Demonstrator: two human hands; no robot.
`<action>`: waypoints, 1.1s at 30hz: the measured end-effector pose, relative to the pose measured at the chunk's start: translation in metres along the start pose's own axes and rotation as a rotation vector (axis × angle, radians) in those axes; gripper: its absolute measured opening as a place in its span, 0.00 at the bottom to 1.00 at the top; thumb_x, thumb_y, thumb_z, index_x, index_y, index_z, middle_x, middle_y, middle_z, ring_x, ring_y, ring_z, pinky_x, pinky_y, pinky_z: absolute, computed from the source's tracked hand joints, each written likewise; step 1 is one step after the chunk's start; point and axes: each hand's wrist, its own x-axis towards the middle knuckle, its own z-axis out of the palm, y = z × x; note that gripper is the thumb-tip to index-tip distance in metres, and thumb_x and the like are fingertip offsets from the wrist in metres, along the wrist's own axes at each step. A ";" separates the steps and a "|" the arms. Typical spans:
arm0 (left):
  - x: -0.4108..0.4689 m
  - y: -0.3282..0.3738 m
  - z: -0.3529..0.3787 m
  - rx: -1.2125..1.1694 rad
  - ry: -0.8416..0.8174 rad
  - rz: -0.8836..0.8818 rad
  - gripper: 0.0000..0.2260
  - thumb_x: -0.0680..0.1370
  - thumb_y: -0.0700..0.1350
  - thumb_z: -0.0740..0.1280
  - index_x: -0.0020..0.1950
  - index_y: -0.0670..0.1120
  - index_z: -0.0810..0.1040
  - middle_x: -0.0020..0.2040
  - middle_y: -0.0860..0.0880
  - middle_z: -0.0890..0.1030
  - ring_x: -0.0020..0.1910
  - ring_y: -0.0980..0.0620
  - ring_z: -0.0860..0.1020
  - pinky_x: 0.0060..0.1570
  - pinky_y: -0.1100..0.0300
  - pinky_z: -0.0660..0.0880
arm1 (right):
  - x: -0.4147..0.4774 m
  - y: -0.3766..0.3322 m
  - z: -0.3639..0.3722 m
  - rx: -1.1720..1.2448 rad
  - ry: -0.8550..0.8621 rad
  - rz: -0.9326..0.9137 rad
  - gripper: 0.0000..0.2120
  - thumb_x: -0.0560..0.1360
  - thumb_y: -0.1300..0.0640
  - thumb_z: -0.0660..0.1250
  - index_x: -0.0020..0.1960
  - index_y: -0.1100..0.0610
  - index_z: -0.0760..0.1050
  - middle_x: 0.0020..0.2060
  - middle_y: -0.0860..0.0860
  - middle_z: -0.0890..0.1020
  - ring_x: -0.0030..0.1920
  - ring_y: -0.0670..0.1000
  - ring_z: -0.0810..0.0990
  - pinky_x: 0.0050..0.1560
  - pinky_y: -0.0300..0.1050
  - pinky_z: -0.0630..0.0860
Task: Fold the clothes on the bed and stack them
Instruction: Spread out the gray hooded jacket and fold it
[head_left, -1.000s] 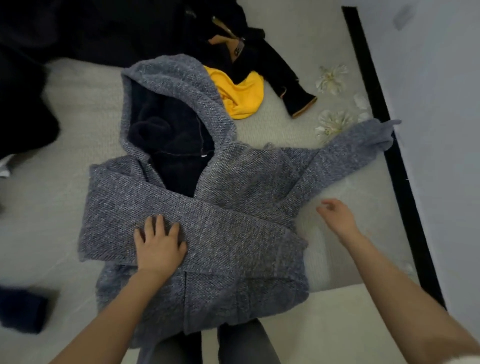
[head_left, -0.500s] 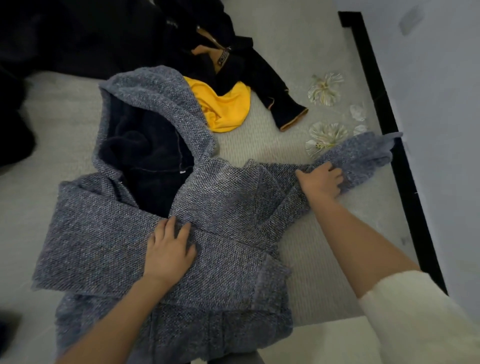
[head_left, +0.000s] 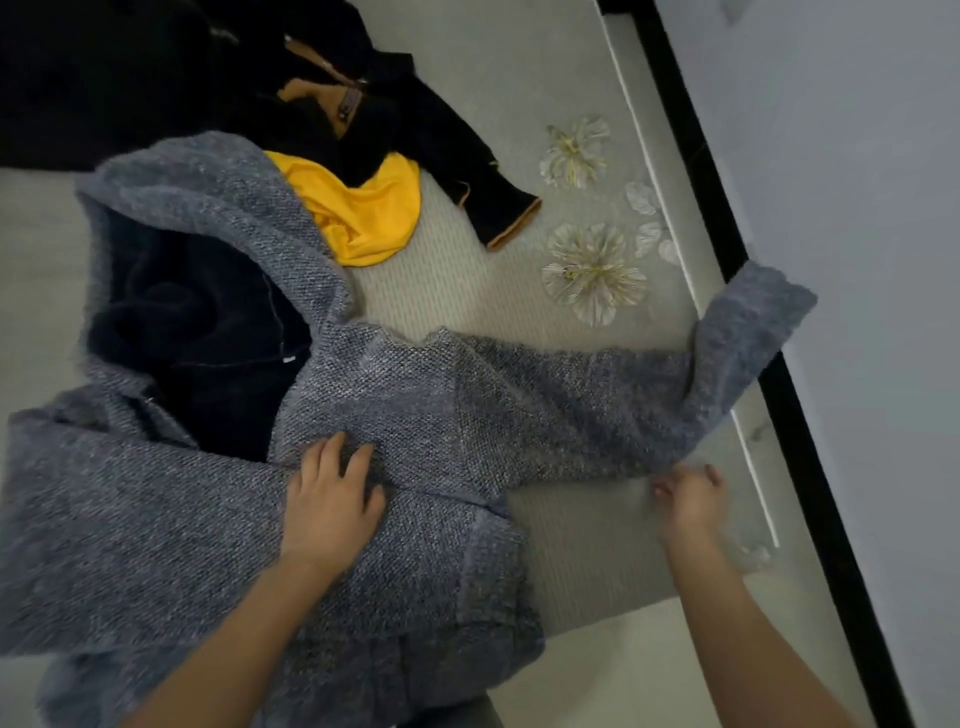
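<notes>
Presses hoodie (head_left: 415, 395) flat with left hand (head_left: 332, 512), fingers straight and spread. Holds right hand (head_left: 688, 496) at lower edge of sleeve (head_left: 597, 410); too blurred to tell grip. Cut off at left frame edge.

Pale grey wall (head_left: 857, 208) right; black strip (head_left: 826, 519) alongside.

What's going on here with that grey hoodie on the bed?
A person is folding a grey hooded jacket on the bed. The left hand presses flat on its middle, where one sleeve is already folded across. The other sleeve lies stretched toward the bed's edge, with the right hand at its lower edge; blur hides any grip. A yellow garment and a black one lie unfolded behind.
</notes>
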 end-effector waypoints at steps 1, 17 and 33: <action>0.002 0.001 -0.001 0.006 0.006 0.000 0.23 0.79 0.51 0.59 0.73 0.46 0.62 0.75 0.42 0.57 0.75 0.41 0.52 0.70 0.44 0.57 | 0.007 -0.005 -0.004 -0.045 0.008 -0.051 0.20 0.75 0.67 0.56 0.67 0.59 0.66 0.48 0.57 0.74 0.42 0.54 0.74 0.35 0.40 0.69; 0.009 -0.016 -0.002 -0.058 0.120 -0.075 0.20 0.77 0.45 0.64 0.68 0.42 0.70 0.70 0.40 0.66 0.70 0.38 0.61 0.66 0.41 0.63 | 0.063 -0.070 0.023 -0.089 -0.123 0.087 0.14 0.76 0.63 0.59 0.58 0.52 0.74 0.63 0.60 0.73 0.63 0.61 0.72 0.63 0.52 0.71; -0.050 -0.105 -0.041 -1.715 0.270 -0.477 0.20 0.79 0.58 0.53 0.53 0.46 0.77 0.51 0.45 0.79 0.51 0.48 0.78 0.55 0.52 0.74 | -0.203 0.052 0.028 -0.527 -0.942 -1.613 0.09 0.78 0.51 0.58 0.50 0.53 0.75 0.62 0.53 0.71 0.63 0.56 0.69 0.61 0.49 0.72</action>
